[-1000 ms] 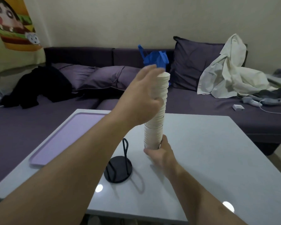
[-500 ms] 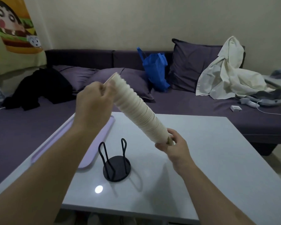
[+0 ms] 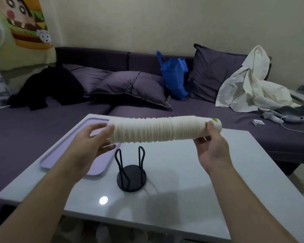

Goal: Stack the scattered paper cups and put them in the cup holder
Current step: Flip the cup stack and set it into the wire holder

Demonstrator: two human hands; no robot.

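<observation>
1. Tipped over since half a second ago, the cup stack (image 3: 162,130) now lies almost level in the air where it earlier leaned steeply up to the left; both hands have swung round with it
2. The left hand (image 3: 93,142) cups the wide open-mouth end, fingers spread and fairly straight against the rim, thumb on top, more bracing than clasping
3. The right hand (image 3: 211,148) grips the narrow base end, thumb pressed on the front and fingers curled underneath
4. The stack hangs above the worktop (image 3: 191,174), directly over the cup holder (image 3: 131,170), well clear of it
5. Judged step: stacking looks finished, and the loading is in hand. Next the stack must be turned upright and lowered between the holder's loops, kept straight so that it does not buckle
6. The cups are thin matt white paper, their rolled rims forming close ribs along a long, slightly bowed cylinder; a green print marks the end cup. The holder is black wire, upright narrow loops on a round flat base
7. Beside it lies a smooth lilac tray (image 3: 98,167) on the glossy white top
</observation>
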